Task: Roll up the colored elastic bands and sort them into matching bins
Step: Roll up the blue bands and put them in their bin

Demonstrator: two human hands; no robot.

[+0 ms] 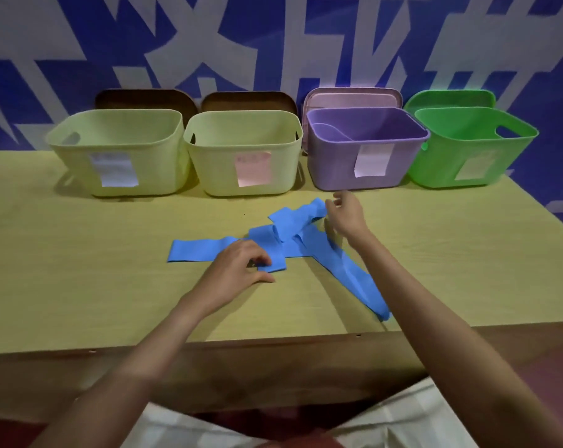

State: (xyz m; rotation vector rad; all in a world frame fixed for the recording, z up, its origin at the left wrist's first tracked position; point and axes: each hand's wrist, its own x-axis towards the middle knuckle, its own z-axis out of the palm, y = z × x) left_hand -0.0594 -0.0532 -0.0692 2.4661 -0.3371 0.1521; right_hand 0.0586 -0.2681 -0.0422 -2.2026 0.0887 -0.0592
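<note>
A fold of the tangled blue band (306, 244) at frame centre is being pinched by the left hand (241, 263) while its far end is being gripped by the right hand (346, 215), so crossed strips are likely being dragged along.

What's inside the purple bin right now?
The purple bin shows a curved lighter purple piece against its left inner wall; whether it is a band is unclear. The front wall hides the bin's floor, so anything lying there cannot be seen.

Left hand (241, 265) low, fingers curled downward; right hand (346, 215) farther forward, fingers loosely bent.
</note>
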